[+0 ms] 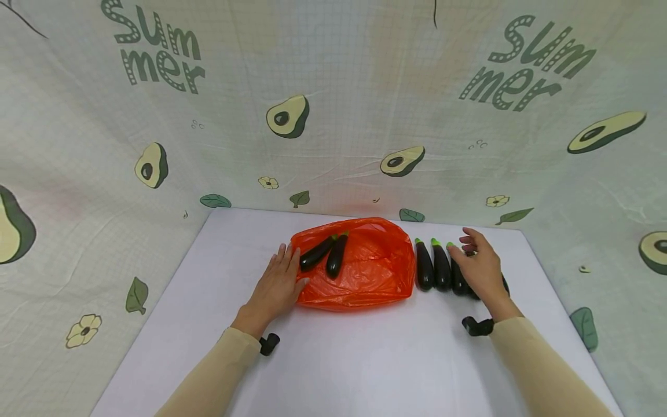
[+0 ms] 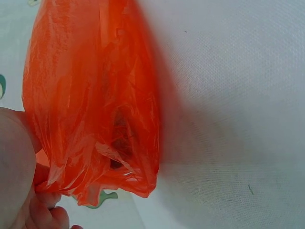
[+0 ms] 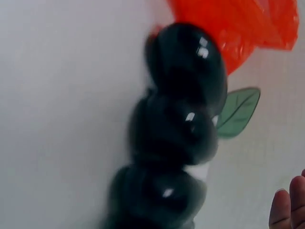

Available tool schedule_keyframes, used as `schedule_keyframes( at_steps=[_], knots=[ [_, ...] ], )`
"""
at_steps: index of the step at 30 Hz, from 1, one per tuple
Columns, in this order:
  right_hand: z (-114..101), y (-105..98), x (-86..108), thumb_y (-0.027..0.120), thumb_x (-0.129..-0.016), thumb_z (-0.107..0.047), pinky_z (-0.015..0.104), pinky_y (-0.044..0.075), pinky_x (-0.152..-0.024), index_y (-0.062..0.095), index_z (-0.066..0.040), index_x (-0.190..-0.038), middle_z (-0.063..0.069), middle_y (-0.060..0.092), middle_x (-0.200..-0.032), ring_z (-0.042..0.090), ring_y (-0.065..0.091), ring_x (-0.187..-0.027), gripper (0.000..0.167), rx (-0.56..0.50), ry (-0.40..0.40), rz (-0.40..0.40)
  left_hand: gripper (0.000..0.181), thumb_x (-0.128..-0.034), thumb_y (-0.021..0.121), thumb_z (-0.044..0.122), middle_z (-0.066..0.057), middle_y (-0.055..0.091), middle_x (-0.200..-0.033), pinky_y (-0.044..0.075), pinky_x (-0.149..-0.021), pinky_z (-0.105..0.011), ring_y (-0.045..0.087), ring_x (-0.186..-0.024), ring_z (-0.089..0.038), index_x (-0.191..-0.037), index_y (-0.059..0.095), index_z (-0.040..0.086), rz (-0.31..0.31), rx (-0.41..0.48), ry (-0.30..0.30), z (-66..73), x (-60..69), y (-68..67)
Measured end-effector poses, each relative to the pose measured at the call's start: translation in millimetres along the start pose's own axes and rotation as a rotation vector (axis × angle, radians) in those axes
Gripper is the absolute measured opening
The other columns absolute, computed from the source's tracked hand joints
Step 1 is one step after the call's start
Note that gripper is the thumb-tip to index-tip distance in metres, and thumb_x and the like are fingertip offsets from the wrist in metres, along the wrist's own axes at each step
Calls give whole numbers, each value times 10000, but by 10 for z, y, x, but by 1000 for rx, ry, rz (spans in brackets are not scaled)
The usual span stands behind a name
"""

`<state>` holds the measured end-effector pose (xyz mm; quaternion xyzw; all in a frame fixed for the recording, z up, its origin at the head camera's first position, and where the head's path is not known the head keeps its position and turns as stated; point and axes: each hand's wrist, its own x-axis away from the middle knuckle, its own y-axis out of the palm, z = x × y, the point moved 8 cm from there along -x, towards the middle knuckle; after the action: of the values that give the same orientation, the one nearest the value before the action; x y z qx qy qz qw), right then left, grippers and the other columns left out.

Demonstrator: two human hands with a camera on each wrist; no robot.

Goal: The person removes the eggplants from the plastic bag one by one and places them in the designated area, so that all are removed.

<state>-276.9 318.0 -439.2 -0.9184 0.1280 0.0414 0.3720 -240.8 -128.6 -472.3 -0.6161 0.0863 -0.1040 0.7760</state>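
Observation:
An open red plastic bag (image 1: 365,272) lies on the table with two dark eggplants (image 1: 337,255) inside its left part. My left hand (image 1: 276,284) rests against the bag's left edge, fingers extended and thumb apart over the rim. From the left wrist, the bag's side wall (image 2: 90,95) fills much of the view. To the right of the bag, several eggplants (image 1: 424,266) with green stem ends lie in a row. Over the right end of that row hovers my right hand (image 1: 482,269), fingers slightly bent and holding nothing. Its fingertips (image 3: 281,210) appear apart from the eggplants (image 3: 186,62) in the right wrist view.
The white table (image 1: 365,359) extends in front of the bag and to both sides. A pale cloth (image 1: 339,133) printed with avocados and leaves hangs behind it and along the sides. Each wrist carries a small black camera (image 1: 269,344).

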Motion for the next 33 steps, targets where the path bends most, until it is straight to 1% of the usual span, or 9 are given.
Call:
schedule_keyframes(
  at_steps=[3, 5, 10, 13, 20, 23, 27, 30, 33],
  knots=[
    [-143, 101, 21, 645, -1042, -383, 540, 504, -997, 402, -59, -1604, 227, 591, -1440, 401, 573, -1271, 692, -23, -8, -25, 824, -1067, 611, 394, -222, 210, -1738, 138, -1318, -529, 67, -1642, -388, -1667, 210, -4, -4, -2, 2, 3, -9, -5],
    [-232, 176, 39, 638, -1047, -392, 569, 519, -1025, 388, -67, -1612, 226, 580, -1452, 405, 566, -1279, 698, -34, -6, -40, 826, -1068, 608, 398, -222, 208, -1738, 138, -1319, -528, 66, -1642, -386, -1668, 207, -3, -5, -6, 4, 4, -17, -5],
    [-445, 366, 71, 659, -1041, -334, 575, 530, -1069, 402, -98, -1608, 201, 584, -1444, 389, 569, -1269, 665, -75, -1, -54, 828, -1069, 605, 404, -222, 209, -1739, 147, -1318, -533, 69, -1642, -387, -1672, 203, 4, -14, -11, -1, 5, -35, -9],
    [-585, 492, 85, 670, -1036, -303, 555, 551, -1059, 419, -113, -1598, 187, 592, -1434, 376, 585, -1252, 644, -101, -12, -69, 829, -1068, 608, 402, -221, 210, -1739, 147, -1318, -533, 70, -1642, -387, -1673, 201, 8, -15, -11, -4, 6, -45, -15],
    [-871, 788, 121, 691, -1035, -309, 529, 567, -1048, 435, -152, -1588, 154, 598, -1432, 352, 591, -1234, 630, -158, -22, -133, 831, -1064, 617, 403, -218, 207, -1741, 151, -1318, -533, 79, -1641, -390, -1671, 213, 6, -12, -18, -5, 4, -66, -40],
    [-985, 937, 129, 702, -1029, -309, 528, 561, -1058, 433, -145, -1583, 145, 601, -1436, 340, 587, -1248, 638, -196, -31, -170, 835, -1062, 619, 407, -217, 210, -1741, 153, -1317, -536, 77, -1642, -389, -1674, 210, 12, -15, -13, -13, 0, -67, -48],
    [-1134, 1141, 152, 722, -1012, -316, 513, 576, -1031, 441, -135, -1577, 135, 610, -1413, 327, 600, -1237, 656, -238, -40, -211, 840, -1060, 624, 402, -212, 195, -1746, 149, -1317, -539, 68, -1643, -385, -1675, 203, 15, -15, -2, -13, 5, -72, -52],
    [-1209, 1304, 174, 733, -1002, -335, 503, 590, -1013, 444, -154, -1574, 133, 605, -1424, 317, 606, -1241, 666, -262, -23, -248, 840, -1060, 627, 397, -209, 186, -1749, 143, -1317, -536, 65, -1643, -383, -1675, 203, 14, -9, 4, -8, 14, -79, -53],
    [-1249, 1466, 201, 743, -994, -350, 503, 589, -1026, 431, -175, -1576, 129, 586, -1462, 310, 597, -1268, 682, -295, 14, -294, 841, -1058, 633, 391, -207, 182, -1750, 135, -1318, -533, 61, -1644, -379, -1675, 204, 13, -5, 10, -8, 24, -89, -50]
  ],
)
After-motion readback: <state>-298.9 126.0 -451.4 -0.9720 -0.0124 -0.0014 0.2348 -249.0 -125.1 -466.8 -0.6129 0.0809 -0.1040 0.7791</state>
